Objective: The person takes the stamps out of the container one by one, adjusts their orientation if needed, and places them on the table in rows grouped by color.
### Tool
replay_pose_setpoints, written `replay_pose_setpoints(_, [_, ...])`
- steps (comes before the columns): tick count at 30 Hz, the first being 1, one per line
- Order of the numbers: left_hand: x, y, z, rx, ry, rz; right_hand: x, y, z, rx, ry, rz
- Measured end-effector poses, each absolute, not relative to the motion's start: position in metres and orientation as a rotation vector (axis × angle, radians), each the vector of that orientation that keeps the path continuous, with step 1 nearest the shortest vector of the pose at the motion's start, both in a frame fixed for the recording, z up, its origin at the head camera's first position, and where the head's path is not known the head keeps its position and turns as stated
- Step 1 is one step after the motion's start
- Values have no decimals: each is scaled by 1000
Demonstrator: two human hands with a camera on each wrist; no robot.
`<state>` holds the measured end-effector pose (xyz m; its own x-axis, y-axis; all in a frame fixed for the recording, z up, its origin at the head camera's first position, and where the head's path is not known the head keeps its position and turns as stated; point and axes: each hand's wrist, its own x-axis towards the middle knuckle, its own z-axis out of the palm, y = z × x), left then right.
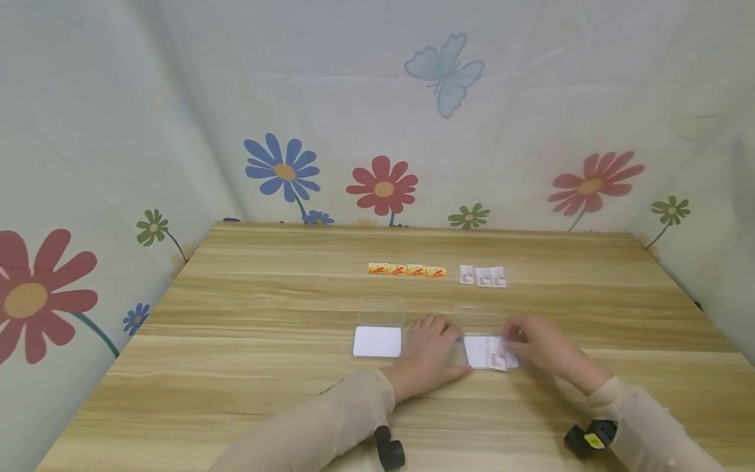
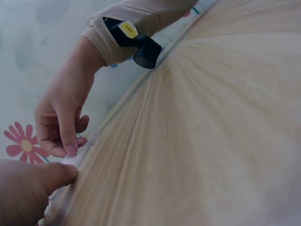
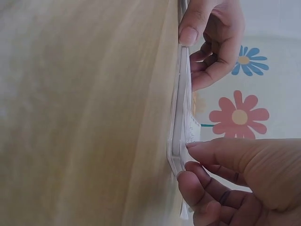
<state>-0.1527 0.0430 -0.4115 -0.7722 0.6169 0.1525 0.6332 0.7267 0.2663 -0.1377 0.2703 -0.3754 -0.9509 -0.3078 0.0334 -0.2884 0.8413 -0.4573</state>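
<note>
A flat, clear plastic case [image 1: 475,354] with a white face lies before me, its transparent lid [image 1: 476,313] folded back. Over its right part lies a small pale printed slip [image 1: 496,355]. My left hand [image 1: 427,354] holds the case's left end, thumb at the near corner and fingers toward the far one; its thumb [image 3: 189,36] presses the rim. My right hand [image 1: 539,344] pinches the slip at the case's right side, thumb and forefinger close together. Left of the left hand is a matching case [image 1: 377,342] with its lid [image 1: 381,311] folded back too.
Farther back on the wooden table [image 1: 265,288] lies a row of several yellow-and-red slips [image 1: 407,270]. Right of them are three pale printed slips [image 1: 483,276]. A flowered cloth [image 1: 330,98] hangs behind the table and at its sides.
</note>
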Motion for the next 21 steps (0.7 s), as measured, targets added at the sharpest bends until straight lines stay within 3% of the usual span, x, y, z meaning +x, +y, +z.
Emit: replay_pose_setpoints(21, [-152, 43, -411, -1032, -2861, -488, -139, 277, -366, -452, 2969, -814])
